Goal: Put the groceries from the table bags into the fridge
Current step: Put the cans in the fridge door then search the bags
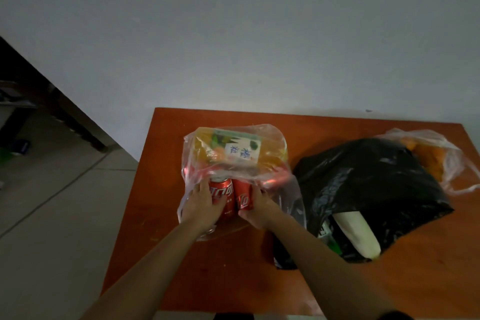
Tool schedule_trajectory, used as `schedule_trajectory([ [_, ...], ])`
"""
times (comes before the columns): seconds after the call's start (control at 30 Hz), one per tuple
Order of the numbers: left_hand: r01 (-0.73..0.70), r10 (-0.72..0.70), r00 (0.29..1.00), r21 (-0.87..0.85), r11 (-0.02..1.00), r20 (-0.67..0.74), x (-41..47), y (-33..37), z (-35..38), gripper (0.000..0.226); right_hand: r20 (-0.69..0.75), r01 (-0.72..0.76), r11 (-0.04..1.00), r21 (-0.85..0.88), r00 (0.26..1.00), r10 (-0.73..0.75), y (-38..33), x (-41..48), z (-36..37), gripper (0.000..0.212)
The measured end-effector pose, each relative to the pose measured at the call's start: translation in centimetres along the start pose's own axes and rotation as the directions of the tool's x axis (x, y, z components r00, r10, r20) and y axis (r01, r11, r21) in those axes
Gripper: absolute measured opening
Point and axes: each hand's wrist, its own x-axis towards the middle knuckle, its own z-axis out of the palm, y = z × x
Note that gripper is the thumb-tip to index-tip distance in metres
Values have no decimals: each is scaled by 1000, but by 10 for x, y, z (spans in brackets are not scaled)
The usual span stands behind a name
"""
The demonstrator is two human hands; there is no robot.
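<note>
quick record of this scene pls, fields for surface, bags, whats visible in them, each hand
surface: orange table by a pale wall
bags: clear bag, black bag, second clear bag at far right
clear bag contents: two red cans, orange juice pack behind them
black bag contents: pale long item sticking out
left hand: on the left can
right hand: on the right can

On the orange-brown table (181, 254), the two cans (230, 196) between my hands are red with white lettering. Behind them in the clear bag (272, 163), the yellow-orange pack (233, 149) has a green and white label with blue characters. To the cans' right lies a glossy black bag (368, 182) with something cream-white (355, 234) poking out. Beyond it, another clear bag (446, 163) shows orange.
</note>
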Motion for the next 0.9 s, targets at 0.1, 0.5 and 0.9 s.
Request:
schedule_trajectory([
  [0.1,5,-5,1000,-17,1000,-24,11,0,6,88,-83,-21,996,88,996,29,1,7,14,107],
  [0.5,-108,83,977,-120,987,-194,1,10,0,79,-172,11,974,225,985,28,-1,-8,-5,74],
  [0.9,-331,258,861,-98,938,-438,-81,86,-35,74,-520,302,885,355,850,-81,11,-125,-127,59],
])
